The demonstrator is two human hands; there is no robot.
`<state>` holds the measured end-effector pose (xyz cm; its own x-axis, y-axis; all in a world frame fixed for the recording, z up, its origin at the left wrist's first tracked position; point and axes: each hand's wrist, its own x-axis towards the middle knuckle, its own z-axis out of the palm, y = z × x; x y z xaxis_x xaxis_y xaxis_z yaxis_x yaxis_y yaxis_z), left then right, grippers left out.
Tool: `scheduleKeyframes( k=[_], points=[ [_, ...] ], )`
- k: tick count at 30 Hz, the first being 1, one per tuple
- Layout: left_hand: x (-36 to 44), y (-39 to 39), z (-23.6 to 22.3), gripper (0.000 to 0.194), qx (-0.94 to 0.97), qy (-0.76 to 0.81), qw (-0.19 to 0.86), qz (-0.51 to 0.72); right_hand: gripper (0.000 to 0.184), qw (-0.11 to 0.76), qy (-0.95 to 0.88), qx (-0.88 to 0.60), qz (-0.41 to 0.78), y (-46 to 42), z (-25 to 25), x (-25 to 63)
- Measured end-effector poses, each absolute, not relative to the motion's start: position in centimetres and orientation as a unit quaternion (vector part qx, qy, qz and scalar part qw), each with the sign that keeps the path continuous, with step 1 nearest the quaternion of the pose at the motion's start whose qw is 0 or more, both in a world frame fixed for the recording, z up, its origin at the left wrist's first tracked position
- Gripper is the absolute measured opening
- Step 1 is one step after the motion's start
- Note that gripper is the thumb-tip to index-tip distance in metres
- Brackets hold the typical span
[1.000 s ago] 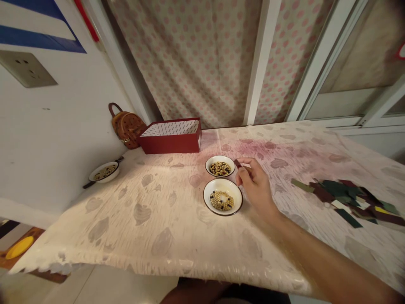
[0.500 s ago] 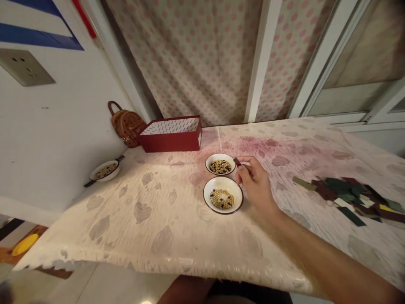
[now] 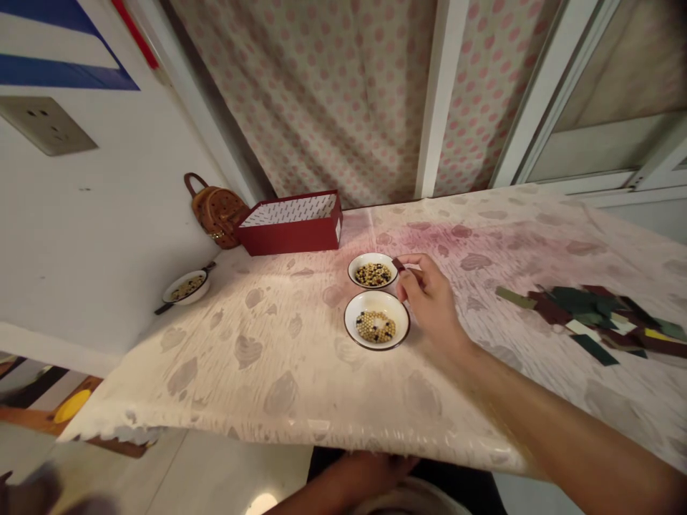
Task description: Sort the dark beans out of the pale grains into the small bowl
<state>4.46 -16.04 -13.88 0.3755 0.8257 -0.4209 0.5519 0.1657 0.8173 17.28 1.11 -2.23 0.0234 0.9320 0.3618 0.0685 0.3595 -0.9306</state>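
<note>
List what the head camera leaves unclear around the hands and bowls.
- The dark piece in the right hand: head view, fingers hide most of it, so its full shape is unclear.
- The seeds in the smaller white bowl: head view, too small to identify.
- The left hand: head view, the table edge hides part of it; whether it holds anything cannot be told.
- The dark shape at the lower left corner: head view, blurred and cut off by the frame edge.

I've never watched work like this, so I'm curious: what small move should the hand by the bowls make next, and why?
I'd judge it should probably lower the small dark piece into the small bowl of mixed seeds: the right hand pinches it right at that bowl's rim, farther from the larger bowl.
</note>
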Motion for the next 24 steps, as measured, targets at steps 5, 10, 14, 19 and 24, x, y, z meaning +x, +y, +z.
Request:
scheduleKeyframes(
  k=[5, 10, 14, 19, 24],
  points=[
    [-0.6, -19.5, -6.7, 0.021, 0.618, 0.528, 0.576, 0.083, 0.014, 0.574, -0.606, -0.407, 0.372, 1.0, -2.2, 17.2],
    [-3.6, -18.1, 2.3, 0.026, 0.654, 0.512, 0.510, 0.224, 0.015, 0.564, -0.614, -0.407, 0.373, 0.8, -2.3, 17.2],
    [-3.2, -12.8, 4.5, 0.019, 0.731, 0.505, 0.312, 0.336, 0.016, 0.556, -0.620, -0.412, 0.370, 0.8, -2.4, 17.3],
    [-1.4, -6.0, 3.0, 0.017, 0.844, 0.433, 0.222, 0.225, 0.017, 0.560, -0.616, -0.418, 0.364, 0.9, -2.3, 17.4],
    [-0.5, -2.9, 2.2, 0.021, 0.881, 0.416, 0.210, 0.085, 0.016, 0.562, -0.619, -0.408, 0.366, 0.9, -2.1, 17.5]
  ],
)
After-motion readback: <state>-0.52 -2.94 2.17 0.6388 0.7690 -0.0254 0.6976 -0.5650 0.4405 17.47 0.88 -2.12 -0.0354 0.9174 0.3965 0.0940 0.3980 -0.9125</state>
